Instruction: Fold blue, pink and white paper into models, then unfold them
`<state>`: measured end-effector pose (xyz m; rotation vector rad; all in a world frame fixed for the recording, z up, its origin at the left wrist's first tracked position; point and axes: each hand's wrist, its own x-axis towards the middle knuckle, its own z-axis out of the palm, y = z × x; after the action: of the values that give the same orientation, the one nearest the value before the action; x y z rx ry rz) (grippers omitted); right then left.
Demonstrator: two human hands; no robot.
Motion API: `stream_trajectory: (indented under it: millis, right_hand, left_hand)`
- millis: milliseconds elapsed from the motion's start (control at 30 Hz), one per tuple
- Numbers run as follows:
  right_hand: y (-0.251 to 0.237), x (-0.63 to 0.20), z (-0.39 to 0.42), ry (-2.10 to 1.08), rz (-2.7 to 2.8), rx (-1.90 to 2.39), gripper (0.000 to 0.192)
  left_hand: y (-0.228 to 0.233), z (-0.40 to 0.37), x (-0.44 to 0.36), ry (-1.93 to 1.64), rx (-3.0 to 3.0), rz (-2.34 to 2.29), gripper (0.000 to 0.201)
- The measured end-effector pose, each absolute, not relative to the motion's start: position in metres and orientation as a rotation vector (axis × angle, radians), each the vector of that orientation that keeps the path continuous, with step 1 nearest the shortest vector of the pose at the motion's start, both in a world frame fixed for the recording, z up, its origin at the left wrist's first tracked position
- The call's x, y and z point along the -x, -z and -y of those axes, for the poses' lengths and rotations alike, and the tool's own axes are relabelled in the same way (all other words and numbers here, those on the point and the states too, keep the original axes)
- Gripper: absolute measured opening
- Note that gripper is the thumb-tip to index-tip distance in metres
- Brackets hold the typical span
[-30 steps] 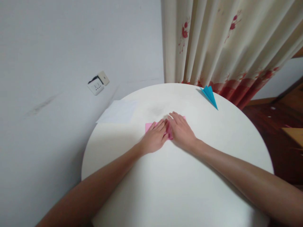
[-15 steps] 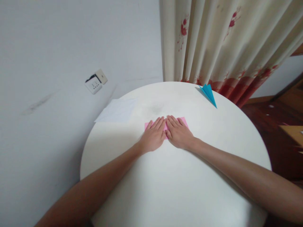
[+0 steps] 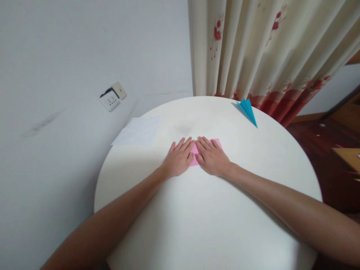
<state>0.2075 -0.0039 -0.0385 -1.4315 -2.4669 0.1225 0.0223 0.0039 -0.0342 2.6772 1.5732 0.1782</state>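
A pink sheet of paper (image 3: 194,160) lies flat on the white round table (image 3: 208,213), mostly covered by my hands. My left hand (image 3: 179,156) rests palm down over its left part, fingers stretched out and slightly spread. Over the right part lies my right hand (image 3: 211,156), also flat and open, with its fingers pointing away from me. Between the two thumbs a strip of the pink paper shows. Part of its upper right corner is visible beyond my right fingers.
A blue folded paper plane (image 3: 247,111) sits near the table's far right edge. White sheets (image 3: 137,131) lie at the far left, by the wall with a socket (image 3: 109,100). A patterned curtain (image 3: 242,48) hangs behind the table.
My left hand has slid left across the pink paper, its fingers spreading a little, so the gap between my hands is wider. My right hand has stayed nearly in place.
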Motion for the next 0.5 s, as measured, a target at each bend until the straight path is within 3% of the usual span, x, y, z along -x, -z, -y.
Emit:
stream_trajectory:
  millis: [500]
  right_hand:
    - [0.0393, -0.2073, 0.0031, -0.135, 2.464, 1.428, 0.061]
  left_hand:
    - [0.0335, -0.0049, -0.0207, -0.085, -2.682, -1.615, 0.056]
